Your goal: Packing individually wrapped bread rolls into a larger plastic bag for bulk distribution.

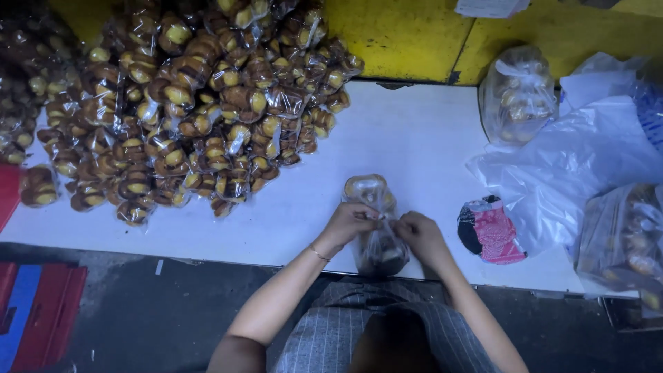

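Both hands pinched shut on the clear bag [376,238] at the bench [414,148] edge: left hand [347,222], right hand [418,235] working its neck, not closed yet. Beyond the bag, left, the heap of wrapped pastries [186,103] waits; right, filled bags [518,97] done.

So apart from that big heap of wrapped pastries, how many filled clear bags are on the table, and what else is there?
Filled clear bags: 3 (one in the hands, one at the back, one at the right edge)
Pink and black pouch: 1
Pile of empty plastic bags: 1
Total: 5
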